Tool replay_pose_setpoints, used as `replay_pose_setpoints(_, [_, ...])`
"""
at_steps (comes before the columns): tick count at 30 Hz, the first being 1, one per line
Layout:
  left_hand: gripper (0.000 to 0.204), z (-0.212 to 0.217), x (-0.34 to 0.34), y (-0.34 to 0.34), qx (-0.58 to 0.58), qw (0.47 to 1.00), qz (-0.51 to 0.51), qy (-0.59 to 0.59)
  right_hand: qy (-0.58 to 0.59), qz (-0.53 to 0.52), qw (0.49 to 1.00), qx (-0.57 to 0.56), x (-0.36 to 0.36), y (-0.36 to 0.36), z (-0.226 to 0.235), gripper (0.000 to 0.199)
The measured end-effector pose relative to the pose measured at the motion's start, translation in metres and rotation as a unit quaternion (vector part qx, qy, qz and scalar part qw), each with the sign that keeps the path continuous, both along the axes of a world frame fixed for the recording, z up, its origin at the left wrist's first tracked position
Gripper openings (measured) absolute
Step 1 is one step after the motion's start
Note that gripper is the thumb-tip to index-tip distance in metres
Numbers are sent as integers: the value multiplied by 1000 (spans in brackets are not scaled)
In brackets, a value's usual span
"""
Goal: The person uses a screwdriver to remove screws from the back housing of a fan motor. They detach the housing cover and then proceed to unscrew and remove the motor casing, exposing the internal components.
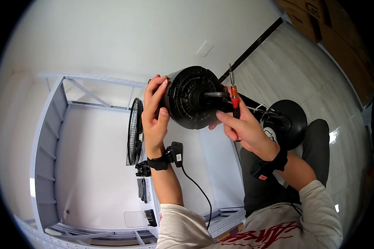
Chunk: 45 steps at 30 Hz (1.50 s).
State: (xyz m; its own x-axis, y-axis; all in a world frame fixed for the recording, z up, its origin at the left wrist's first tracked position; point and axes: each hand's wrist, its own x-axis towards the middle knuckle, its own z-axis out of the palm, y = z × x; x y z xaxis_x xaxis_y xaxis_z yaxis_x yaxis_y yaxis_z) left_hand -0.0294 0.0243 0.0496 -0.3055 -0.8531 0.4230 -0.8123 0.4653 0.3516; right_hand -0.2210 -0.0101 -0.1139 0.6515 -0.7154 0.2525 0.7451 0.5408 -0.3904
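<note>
A black fan motor housing (185, 108) is held up in front of me, its metal shaft (216, 94) pointing right. My left hand (154, 111) grips its left side, with the thumb bent near the rim. Between the fingers and palm of my right hand (245, 126) is a screwdriver (234, 99) with a red, orange and black handle, its metal tip pointing up. The right thumb lies close to the housing's lower right edge, and some right fingers are hidden behind the housing. Each wrist wears a strapped black device.
A pale metal shelf unit (47, 124) stands at left. On its white board are a black fan grille (135, 132), a black bundled cable (142, 191) and a clear box (135, 219). A round black fan base (295, 120) rests on the floor at right. Cardboard boxes (347, 54) stand beyond.
</note>
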Motion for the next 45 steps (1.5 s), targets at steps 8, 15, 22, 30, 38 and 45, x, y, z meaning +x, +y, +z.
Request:
replay_pose_setpoints(8, [61,-8,10,-9,-36,999,-23,-34,-47,11,999,-6,4,-4,-11,69])
replay_pose_setpoints(15, [72,-12,3,-8,-44,999,9,3,-5,-55,998,-18,16,1,-8,71])
replay_pose_setpoints(22, [76,-20,0,-10,-76,997,20,16,-12,-53,998,-25,12,-3,-11,73])
replay_pose_setpoints(30, [78,-19,-3,-7,-80,994,70,-9,18,-73,996,-53,7,-6,-10,66])
replay_pose_setpoints(38, [83,-30,1,-8,-116,991,32,57,227,-181,950,-117,-21,-41,-37,38])
replay_pose_setpoints(45, [88,-28,-2,-13,-115,989,49,79,323,-260,864,-285,-47,-47,-39,24])
